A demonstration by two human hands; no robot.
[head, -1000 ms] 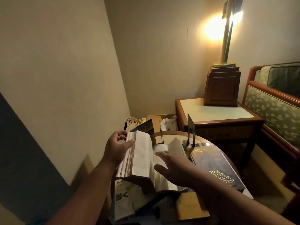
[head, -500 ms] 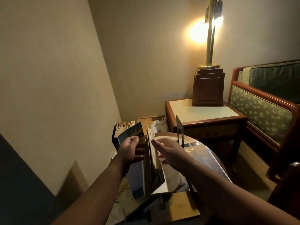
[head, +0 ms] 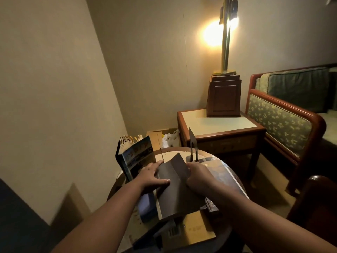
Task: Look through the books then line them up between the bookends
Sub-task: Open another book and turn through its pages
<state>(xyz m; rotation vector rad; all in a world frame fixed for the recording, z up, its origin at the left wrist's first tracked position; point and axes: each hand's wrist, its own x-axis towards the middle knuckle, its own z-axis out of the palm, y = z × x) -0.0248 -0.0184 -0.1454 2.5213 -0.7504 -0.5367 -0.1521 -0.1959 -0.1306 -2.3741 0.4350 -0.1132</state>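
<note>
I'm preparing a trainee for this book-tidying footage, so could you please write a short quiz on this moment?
1. True or false: the left hand and right hand both hold the dark book.
2. Which hand is nearer the tall bookend? A) left B) right
3. Fill in: the lit lamp stands on a wooden ____ on the side table.
Key: 1 true; 2 B; 3 box.

Two hands: left hand (head: 153, 177), right hand (head: 199, 177). Two bookends (head: 193, 143). At least five books (head: 173, 185); stack partly hidden. One lamp (head: 225, 52). Two tables (head: 215, 123). One sofa (head: 279, 123). One bag (head: 170, 138). One box (head: 155, 137).
</note>
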